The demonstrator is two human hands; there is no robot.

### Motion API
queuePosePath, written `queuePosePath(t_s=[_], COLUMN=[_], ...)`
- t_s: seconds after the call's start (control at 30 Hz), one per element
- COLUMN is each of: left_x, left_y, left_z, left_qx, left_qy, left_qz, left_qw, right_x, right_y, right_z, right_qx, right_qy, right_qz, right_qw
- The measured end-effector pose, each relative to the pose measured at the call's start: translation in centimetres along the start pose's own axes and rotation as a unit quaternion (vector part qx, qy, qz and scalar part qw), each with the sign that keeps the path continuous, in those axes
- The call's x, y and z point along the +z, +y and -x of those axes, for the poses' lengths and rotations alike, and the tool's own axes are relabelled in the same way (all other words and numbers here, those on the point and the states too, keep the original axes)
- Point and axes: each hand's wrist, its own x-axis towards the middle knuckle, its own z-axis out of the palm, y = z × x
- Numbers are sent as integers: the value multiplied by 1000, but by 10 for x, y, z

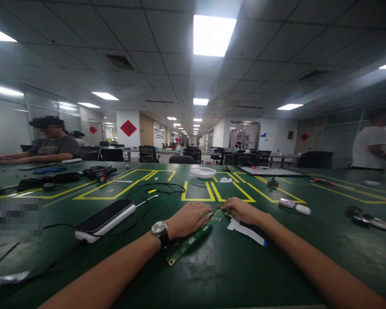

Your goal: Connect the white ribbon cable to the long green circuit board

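A long, narrow green circuit board [193, 240] lies slantwise on the green table in front of me. My left hand [191, 219], with a wristwatch [160, 229] on its wrist, grips the board's middle and upper part from the left. At the board's far end, the curled fingers of my right hand [239, 209] pinch its tip near a small connector; the exact contact is partly hidden. Just below the right hand lies a white flat ribbon cable [247, 232] with a blue end. I cannot tell whether the cable is joined to the board.
Left of my hands, a phone [104, 214] lies on a white block amid a black cable [144, 210]. A white round basket [203, 172] stands farther back. To the right are an earbud case [303, 209] and a screwdriver [323, 181]. Other people sit and walk beyond.
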Motion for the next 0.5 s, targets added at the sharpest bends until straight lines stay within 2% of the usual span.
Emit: queuePosePath(t_s=[0.17,0.37,0.5], left_x=[-7,-6,1], left_y=[-3,-6,-8], left_z=[1,2,4], left_qx=[-1,-13,-12], left_qy=[7,-11,-51], left_qz=[-35,-46,-32], left_qw=[999,999,998], right_x=[-4,0,1], right_y=[2,13,22], right_z=[8,17,22], right_qx=[45,64,77], right_qy=[-14,-13,-46], right_qz=[47,-2,-70], right_qw=[998,998,994])
